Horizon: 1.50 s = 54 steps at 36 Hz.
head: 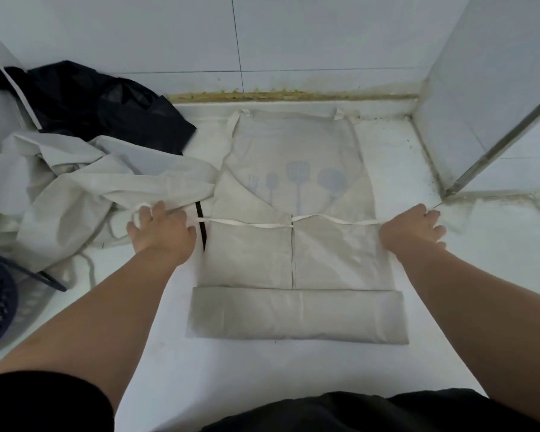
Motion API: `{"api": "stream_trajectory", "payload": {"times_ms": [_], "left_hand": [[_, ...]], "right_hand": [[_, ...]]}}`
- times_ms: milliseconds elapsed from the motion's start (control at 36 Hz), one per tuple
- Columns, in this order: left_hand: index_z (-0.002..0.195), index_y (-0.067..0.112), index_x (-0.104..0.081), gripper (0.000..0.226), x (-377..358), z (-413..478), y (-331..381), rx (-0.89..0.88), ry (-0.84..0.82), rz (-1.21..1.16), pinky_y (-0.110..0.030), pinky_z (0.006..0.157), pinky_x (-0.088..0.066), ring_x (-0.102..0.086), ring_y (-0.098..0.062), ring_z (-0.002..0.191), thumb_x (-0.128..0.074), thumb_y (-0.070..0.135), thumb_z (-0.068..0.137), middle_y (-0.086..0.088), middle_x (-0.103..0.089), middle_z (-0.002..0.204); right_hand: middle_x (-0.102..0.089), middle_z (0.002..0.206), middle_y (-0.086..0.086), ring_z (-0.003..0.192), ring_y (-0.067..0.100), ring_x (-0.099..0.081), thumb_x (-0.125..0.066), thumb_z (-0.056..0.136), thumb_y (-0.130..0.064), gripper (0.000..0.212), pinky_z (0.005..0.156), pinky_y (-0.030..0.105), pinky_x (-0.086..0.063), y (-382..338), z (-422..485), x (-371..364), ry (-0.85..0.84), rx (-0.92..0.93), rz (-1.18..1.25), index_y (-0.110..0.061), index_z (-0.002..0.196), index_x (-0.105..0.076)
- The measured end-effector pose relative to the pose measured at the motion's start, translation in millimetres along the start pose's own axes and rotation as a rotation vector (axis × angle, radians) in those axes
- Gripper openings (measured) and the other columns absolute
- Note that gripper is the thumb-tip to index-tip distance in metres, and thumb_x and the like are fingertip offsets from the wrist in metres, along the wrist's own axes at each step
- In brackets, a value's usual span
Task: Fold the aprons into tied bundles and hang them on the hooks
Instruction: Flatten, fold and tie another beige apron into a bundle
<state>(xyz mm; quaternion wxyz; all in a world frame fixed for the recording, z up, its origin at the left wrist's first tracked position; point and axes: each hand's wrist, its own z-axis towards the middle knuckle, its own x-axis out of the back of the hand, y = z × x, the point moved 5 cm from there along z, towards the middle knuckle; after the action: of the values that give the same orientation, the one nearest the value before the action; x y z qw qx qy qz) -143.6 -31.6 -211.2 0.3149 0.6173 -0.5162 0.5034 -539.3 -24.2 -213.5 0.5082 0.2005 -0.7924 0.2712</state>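
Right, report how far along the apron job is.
Done: the flat beige apron has its sides folded in and bottom edge turned up. In hand: left hand and right hand hold its waist ties stretched sideways. Left: bundling, tying, hanging it; the crumpled beige apron and black apron lie unfolded.

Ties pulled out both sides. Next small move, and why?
Likely release the ties and roll the folded bottom band up toward them: the apron lies flat, sides folded in, and left hand and right hand hold the ties straight out.

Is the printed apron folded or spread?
Partly folded. The apron has both sides turned in to the middle and its bottom folded up.
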Motion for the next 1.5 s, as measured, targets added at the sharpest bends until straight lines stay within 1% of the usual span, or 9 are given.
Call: {"api": "stream_trajectory", "payload": {"times_ms": [167, 278, 472, 722, 944, 1111, 1222, 1333, 1500], "left_hand": [[0.149, 0.027, -0.021, 0.056, -3, 0, -13, 0.116, -0.113, -0.001, -0.047, 0.104, -0.030, -0.024, -0.036, 0.137, -0.038, 0.035, 0.096, -0.008, 0.004, 0.159], [0.144, 0.021, -0.031, 0.052, 8, -8, -2, 0.114, 0.019, -0.092, -0.042, 0.093, -0.037, -0.036, -0.034, 0.126, -0.044, 0.026, 0.094, -0.011, -0.015, 0.151], [0.134, 0.022, -0.054, 0.041, 4, -35, 45, -0.399, 0.107, -0.408, -0.038, 0.098, -0.044, -0.044, -0.023, 0.125, -0.050, 0.024, 0.093, -0.003, -0.044, 0.138], [0.117, 0.025, -0.068, 0.028, -8, -85, 64, -0.586, 0.053, -0.494, -0.031, 0.086, -0.048, -0.060, -0.019, 0.097, -0.051, 0.021, 0.095, 0.002, -0.061, 0.110], [0.129, 0.028, -0.056, 0.054, -43, -128, 70, -0.761, -0.019, -0.259, -0.033, 0.095, -0.044, -0.047, -0.018, 0.121, -0.035, 0.062, 0.092, 0.005, -0.049, 0.131], [0.148, 0.036, -0.015, 0.089, -56, -138, 72, -0.755, -0.097, -0.008, -0.042, 0.109, -0.021, -0.017, -0.019, 0.139, -0.046, 0.077, 0.077, 0.004, -0.017, 0.152], [0.147, 0.034, -0.021, 0.081, -52, -136, 74, -0.737, -0.095, -0.014, -0.041, 0.106, -0.024, -0.024, -0.020, 0.136, -0.050, 0.070, 0.080, 0.005, -0.026, 0.148], [0.137, 0.027, -0.041, 0.048, -40, -134, 78, -0.780, -0.020, 0.080, -0.036, 0.107, -0.022, -0.042, -0.021, 0.125, -0.048, 0.040, 0.091, 0.003, -0.047, 0.136], [0.095, 0.012, -0.065, 0.031, -13, -108, 74, -0.677, -0.329, -0.249, -0.030, 0.069, -0.038, -0.056, -0.022, 0.086, -0.055, 0.041, 0.093, -0.004, -0.061, 0.088]], "right_hand": [[-0.036, 0.137, 0.019, 0.119, 0.039, -0.045, -0.049, 0.087, -0.016, 0.076, 0.100, 0.048, -0.037, -2, -2, -4, -0.083, 0.006, 0.045, -0.018, 0.147, -0.003], [-0.045, 0.129, 0.016, 0.115, 0.037, -0.050, -0.048, 0.087, -0.015, 0.060, 0.092, 0.044, -0.041, -20, -15, 5, 0.008, 0.223, -0.033, -0.014, 0.142, -0.022], [-0.061, 0.121, 0.009, 0.114, 0.030, -0.053, -0.042, 0.093, -0.019, 0.043, 0.089, 0.035, -0.044, -46, -48, -1, -0.123, 0.606, 0.038, -0.017, 0.135, -0.045], [-0.061, 0.079, -0.003, 0.082, 0.019, -0.059, -0.061, 0.087, -0.030, 0.010, 0.072, 0.028, -0.046, -15, -92, -20, -0.303, 0.742, 0.093, -0.020, 0.084, -0.060], [-0.061, 0.106, -0.004, 0.102, 0.022, -0.059, -0.039, 0.092, -0.046, 0.034, 0.086, 0.036, -0.047, 35, -121, -49, -0.163, 0.894, -0.219, -0.028, 0.103, -0.066], [-0.003, 0.159, 0.000, 0.146, 0.017, -0.004, -0.037, 0.078, -0.079, 0.091, 0.117, 0.039, 0.004, 58, -136, -65, -0.331, 0.914, -0.563, -0.032, 0.150, -0.009], [-0.011, 0.158, 0.000, 0.144, 0.019, -0.015, -0.037, 0.084, -0.073, 0.082, 0.117, 0.039, -0.006, 53, -134, -62, -0.307, 0.941, -0.568, -0.029, 0.150, -0.015], [-0.062, 0.110, -0.003, 0.106, 0.024, -0.057, -0.022, 0.089, -0.067, 0.057, 0.092, 0.039, -0.042, 39, -132, -45, -0.220, 0.947, -0.427, -0.027, 0.113, -0.056], [-0.056, 0.082, 0.002, 0.086, 0.021, -0.052, -0.036, 0.089, -0.066, 0.059, 0.071, 0.031, -0.037, 16, -114, -24, -0.468, 0.843, -0.358, -0.012, 0.088, -0.059]]}}
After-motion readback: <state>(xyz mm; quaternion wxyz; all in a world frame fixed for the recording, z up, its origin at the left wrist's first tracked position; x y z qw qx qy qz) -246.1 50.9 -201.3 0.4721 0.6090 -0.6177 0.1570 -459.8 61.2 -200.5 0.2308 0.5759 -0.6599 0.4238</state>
